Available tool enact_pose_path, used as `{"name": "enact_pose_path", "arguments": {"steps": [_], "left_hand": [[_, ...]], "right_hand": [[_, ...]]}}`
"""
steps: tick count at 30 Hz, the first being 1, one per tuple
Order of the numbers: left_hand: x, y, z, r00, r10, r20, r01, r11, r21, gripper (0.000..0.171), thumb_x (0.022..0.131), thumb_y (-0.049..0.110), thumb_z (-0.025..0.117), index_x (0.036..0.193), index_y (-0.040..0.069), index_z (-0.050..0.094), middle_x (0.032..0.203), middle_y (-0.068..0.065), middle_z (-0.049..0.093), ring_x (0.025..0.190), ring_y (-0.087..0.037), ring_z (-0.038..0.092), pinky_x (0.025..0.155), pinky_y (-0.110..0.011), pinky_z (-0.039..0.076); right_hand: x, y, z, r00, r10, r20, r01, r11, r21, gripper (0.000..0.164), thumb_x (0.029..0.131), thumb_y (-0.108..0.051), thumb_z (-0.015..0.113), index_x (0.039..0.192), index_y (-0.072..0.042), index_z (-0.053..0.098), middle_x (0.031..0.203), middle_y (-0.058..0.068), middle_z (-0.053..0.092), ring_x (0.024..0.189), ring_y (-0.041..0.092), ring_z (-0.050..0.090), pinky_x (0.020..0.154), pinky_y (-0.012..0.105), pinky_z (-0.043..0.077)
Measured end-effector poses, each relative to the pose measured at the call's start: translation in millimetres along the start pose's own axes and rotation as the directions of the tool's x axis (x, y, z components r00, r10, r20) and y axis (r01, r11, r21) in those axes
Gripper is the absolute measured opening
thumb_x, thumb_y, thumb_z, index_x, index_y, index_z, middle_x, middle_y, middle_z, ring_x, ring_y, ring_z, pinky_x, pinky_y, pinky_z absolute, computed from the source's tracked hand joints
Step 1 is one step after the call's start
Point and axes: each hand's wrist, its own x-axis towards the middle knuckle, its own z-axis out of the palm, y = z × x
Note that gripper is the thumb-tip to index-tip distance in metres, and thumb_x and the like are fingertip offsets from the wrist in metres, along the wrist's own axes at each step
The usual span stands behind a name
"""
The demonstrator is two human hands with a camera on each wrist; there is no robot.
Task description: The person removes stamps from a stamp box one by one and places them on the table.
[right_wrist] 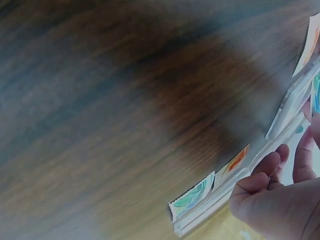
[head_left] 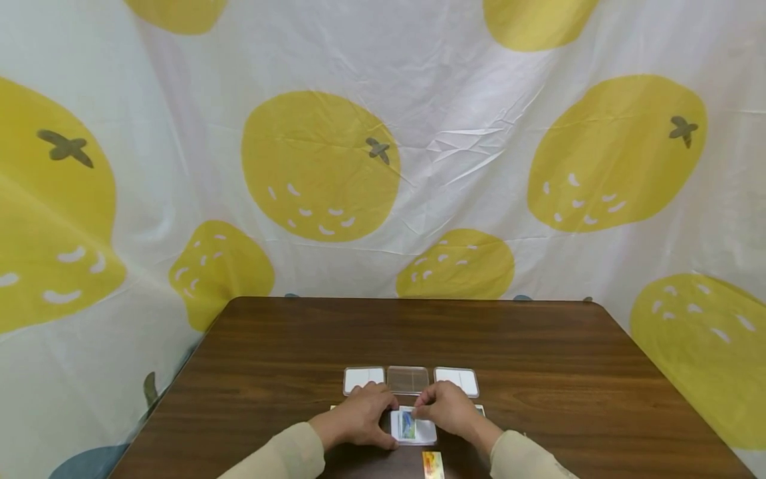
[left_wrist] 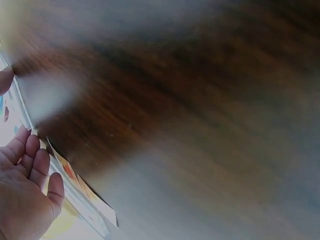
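In the head view, a flat white plastic case point(head_left: 425, 434) lies near the table's front, between the two hands. A small blue-green stamp point(head_left: 407, 426) with a pale edge is over its left half. My left hand point(head_left: 362, 416) holds the case at its left side, thumb at the near corner and fingers toward the far edge. With thumb and forefinger, my right hand point(head_left: 451, 409) pinches the stamp by its upper right part. In the right wrist view the stamp point(right_wrist: 316, 95) shows only partly at the image edge. Whether it touches the case cannot be seen.
Beyond the hands stand a left case point(head_left: 364, 378) and a right case point(head_left: 457, 379) with white inserts, and a transparent case point(head_left: 408, 380) between them. An orange-yellow stamp point(head_left: 433, 464) lies nearest me. A green stamp point(right_wrist: 192, 197) and an orange stamp point(right_wrist: 232, 165) lie by the right hand.
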Motion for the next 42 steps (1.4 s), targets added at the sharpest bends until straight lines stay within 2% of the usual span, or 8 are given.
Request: {"name": "enact_pose_path", "arguments": {"steps": [7, 15, 28, 36, 42], "left_hand": [[-0.6, -2.2, 1.2, 1.000, 0.006, 0.000, -0.006, 1.000, -0.015, 0.049, 0.069, 0.046, 0.085, 0.104, 0.018, 0.065, 0.102, 0.011, 0.055, 0.096, -0.008, 0.047, 0.076, -0.027, 0.035], [-1.6, -1.7, 0.4, 1.000, 0.002, 0.004, -0.002, 1.000, -0.029, 0.048, 0.069, 0.045, 0.085, 0.105, 0.019, 0.065, 0.102, 0.012, 0.055, 0.096, -0.007, 0.047, 0.077, -0.027, 0.036], [-1.0, -1.0, 0.1, 1.000, -0.010, 0.017, 0.010, 0.999, -0.038, 0.046, 0.070, 0.044, 0.085, 0.103, 0.020, 0.065, 0.100, 0.013, 0.054, 0.095, -0.007, 0.046, 0.077, -0.029, 0.036], [0.3, -2.3, 1.6, 1.000, -0.008, 0.012, 0.008, 0.999, -0.039, 0.045, 0.069, 0.044, 0.086, 0.100, 0.020, 0.064, 0.097, 0.013, 0.053, 0.092, -0.006, 0.046, 0.075, -0.028, 0.035], [1.9, -3.7, 3.5, 1.000, -0.016, 0.015, 0.017, 0.999, -0.038, 0.046, 0.069, 0.045, 0.085, 0.102, 0.020, 0.064, 0.099, 0.013, 0.054, 0.094, -0.006, 0.046, 0.076, -0.028, 0.036]], "right_hand": [[-1, -1, 0, 0.999, 0.028, 0.021, -0.030, 0.997, 0.073, 0.010, 0.080, -0.015, 0.078, 0.077, -0.009, 0.071, 0.076, -0.004, 0.064, 0.073, 0.013, 0.053, 0.067, 0.031, 0.041], [-3, -2, -2, 0.999, 0.020, 0.047, -0.027, 0.987, 0.157, 0.011, 0.080, -0.013, 0.077, 0.079, -0.004, 0.071, 0.075, -0.002, 0.065, 0.073, 0.013, 0.052, 0.065, 0.030, 0.040], [-11, -3, -11, 0.996, 0.000, 0.089, -0.016, 0.982, 0.186, 0.013, 0.081, -0.016, 0.076, 0.082, -0.003, 0.073, 0.079, 0.000, 0.068, 0.077, 0.013, 0.054, 0.069, 0.031, 0.042], [-16, 0, -18, 0.993, 0.032, 0.110, -0.054, 0.977, 0.205, 0.015, 0.082, -0.018, 0.076, 0.082, -0.003, 0.073, 0.079, -0.002, 0.067, 0.078, 0.014, 0.053, 0.067, 0.029, 0.041], [-20, -2, -18, 0.988, 0.039, 0.147, -0.073, 0.970, 0.232, 0.016, 0.083, -0.017, 0.076, 0.084, -0.002, 0.073, 0.080, -0.001, 0.067, 0.079, 0.016, 0.054, 0.070, 0.033, 0.042]]}}
